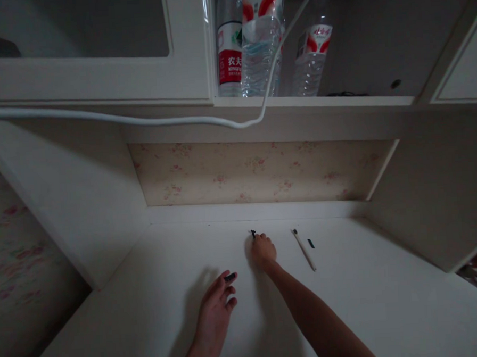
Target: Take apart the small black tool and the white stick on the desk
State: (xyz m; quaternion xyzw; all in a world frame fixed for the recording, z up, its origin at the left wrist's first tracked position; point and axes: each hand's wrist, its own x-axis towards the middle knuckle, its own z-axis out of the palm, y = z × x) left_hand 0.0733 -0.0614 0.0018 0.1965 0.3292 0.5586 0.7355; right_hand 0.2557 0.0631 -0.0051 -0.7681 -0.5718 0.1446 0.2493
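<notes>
My left hand is above the white desktop, with a small dark rectangular piece pinched at its fingertips. The other fingers of that hand are loosely curled. Farther forward, my right hand rests low over the desk, its fingers closed at a small black, irregular piece. Most of the right fingertips are hidden behind the back of the hand. To the right of it lies a slim pale stick with a dark tip, like a pen or brush. Beside the stick is a small dark green piece.
White desktop runs back to a flowered wall panel. Overhead, a shelf holds several water bottles. A white cable hangs across its front. Cabinet side walls close in the desk at left and right.
</notes>
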